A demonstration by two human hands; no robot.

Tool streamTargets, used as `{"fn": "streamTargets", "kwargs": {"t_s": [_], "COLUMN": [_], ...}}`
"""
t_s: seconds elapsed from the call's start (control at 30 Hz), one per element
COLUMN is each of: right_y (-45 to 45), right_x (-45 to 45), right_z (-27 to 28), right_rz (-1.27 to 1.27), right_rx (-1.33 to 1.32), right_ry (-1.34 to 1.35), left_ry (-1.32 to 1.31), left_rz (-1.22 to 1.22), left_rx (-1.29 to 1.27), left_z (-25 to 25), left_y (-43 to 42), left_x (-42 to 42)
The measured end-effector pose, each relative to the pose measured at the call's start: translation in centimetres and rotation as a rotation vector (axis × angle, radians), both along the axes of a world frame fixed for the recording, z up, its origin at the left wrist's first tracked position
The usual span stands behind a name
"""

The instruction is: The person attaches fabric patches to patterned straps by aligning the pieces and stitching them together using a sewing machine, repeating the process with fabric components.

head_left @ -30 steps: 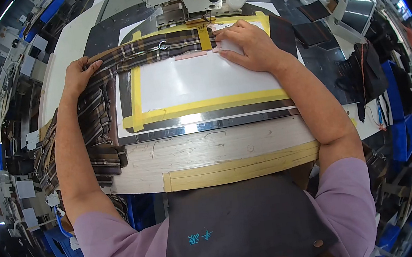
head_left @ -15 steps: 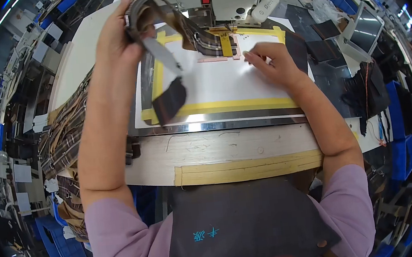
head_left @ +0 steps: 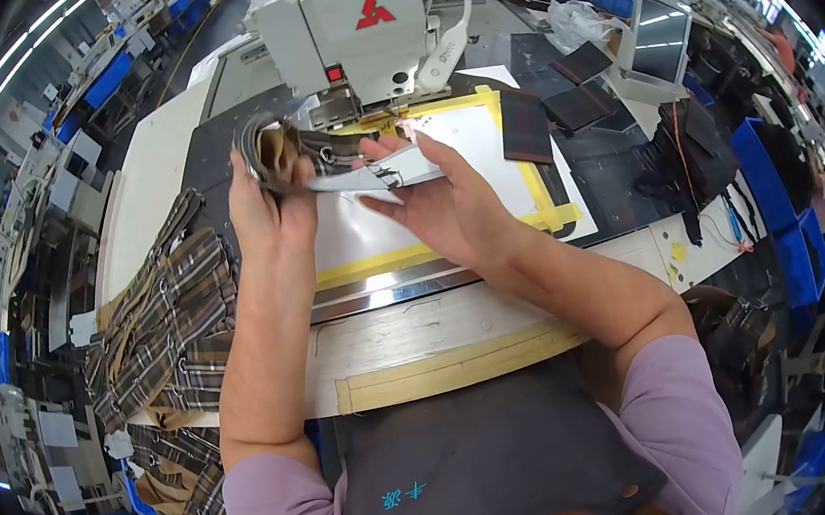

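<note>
My left hand [head_left: 271,207] is closed around a looped, brown plaid strap [head_left: 271,157] in front of the sewing machine head. Between my hands runs a pale, whitish length of strap [head_left: 403,168] with dark marks on it. My right hand [head_left: 457,202] holds its end, thumb on top and fingers underneath. Beneath both hands is a white sheet [head_left: 473,166] edged with yellow tape. Part of the plaid strap reaches back toward the machine; my hands partly hide it.
The sewing machine head [head_left: 350,43] stands behind the sheet. A heap of plaid straps [head_left: 168,323] hangs over the table's left side. Dark rectangular patches [head_left: 524,125] lie at right, near a screen [head_left: 661,35], a dark bundle [head_left: 689,158] and blue bins [head_left: 779,209].
My right hand has moved left and taken the strap's end, which dangled before. My left hand has lowered with the looped strap. The camera view has shifted, showing more of the machine.
</note>
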State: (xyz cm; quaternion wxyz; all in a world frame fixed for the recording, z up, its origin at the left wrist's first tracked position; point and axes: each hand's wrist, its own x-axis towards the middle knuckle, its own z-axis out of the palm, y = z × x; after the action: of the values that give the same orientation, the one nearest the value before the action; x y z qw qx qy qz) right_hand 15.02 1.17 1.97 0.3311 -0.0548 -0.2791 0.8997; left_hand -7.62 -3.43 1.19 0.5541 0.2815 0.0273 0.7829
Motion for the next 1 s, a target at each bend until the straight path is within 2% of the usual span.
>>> {"fn": "streamTargets", "kwargs": {"t_s": [0.03, 0.1, 0.2, 0.27, 0.3, 0.33, 0.37, 0.4, 0.5, 0.53, 0.63, 0.67, 0.7, 0.73, 0.83, 0.97, 1.0], "right_y": [1.1, 2.2, 3.4, 3.6, 3.7, 3.9, 4.5, 4.8, 6.8, 7.1, 7.9, 8.1, 8.6, 9.8, 11.0, 14.0, 14.2], "right_x": [0.0, 0.2, 0.2, -0.3, -0.5, -0.4, -0.2, -0.1, 1.0, 1.6, 3.4, 3.9, 4.4, 4.7, 4.6, 3.1, 2.5], "right_z": [0.0, -0.2, -1.9, -2.5, -2.8, -3.0, -3.0, -3.0, -3.3, -3.2, -1.3, -0.1, 0.5, -0.8, 0.6, -0.3, -0.4], "right_rz": [-0.093, -0.234, -0.379, -0.459, -0.498, -0.508, -0.519, -0.564, -0.553, -0.519, -0.407, -0.353, -0.290, -0.431, -0.185, -0.293, -0.327], "right_rx": [-0.011, 0.053, 0.133, 0.152, 0.138, 0.169, 0.216, 0.272, 0.356, 0.475, 0.856, 1.010, 1.165, 1.503, 1.877, 2.076, 2.011], "right_ry": [-0.045, -0.057, -0.132, -0.179, -0.177, -0.214, -0.246, -0.331, -0.589, -0.697, -1.075, -1.243, -1.408, -1.423, -1.582, -1.141, -1.093], "left_ry": [0.121, -0.022, 0.221, 0.681, 1.214, 1.738, 2.170, 2.272, 2.667, 2.618, 2.395, 2.343, 2.316, 2.290, 2.290, 2.407, 2.431], "left_rz": [-0.088, 0.544, 1.022, 1.443, 1.514, 1.486, 1.285, 1.184, 1.169, 1.093, 0.982, 1.056, 1.029, 1.003, 0.895, 0.814, 0.803], "left_rx": [0.129, -0.638, -0.916, -0.520, -0.270, 0.025, -0.057, -0.022, 0.093, 0.094, 0.332, 0.434, 0.445, 0.457, 0.397, 0.280, 0.251], "left_z": [-1.9, -0.8, -4.2, -1.6, 0.1, 2.0, 3.5, 3.3, -0.3, -0.3, -0.4, -0.5, -0.7, -1.0, -1.4, -0.2, 0.0], "left_y": [-0.2, -1.9, -3.2, -4.7, -5.8, -6.8, -7.6, -7.2, -4.1, -3.2, -1.3, -0.8, -0.3, 0.3, 1.7, 2.6, 2.8], "left_x": [-0.8, 2.4, -0.4, 2.5, 3.4, 4.4, 7.0, 8.4, 6.4, 5.6, 6.0, 6.8, 7.5, 8.2, 9.4, 9.9, 9.9]}}
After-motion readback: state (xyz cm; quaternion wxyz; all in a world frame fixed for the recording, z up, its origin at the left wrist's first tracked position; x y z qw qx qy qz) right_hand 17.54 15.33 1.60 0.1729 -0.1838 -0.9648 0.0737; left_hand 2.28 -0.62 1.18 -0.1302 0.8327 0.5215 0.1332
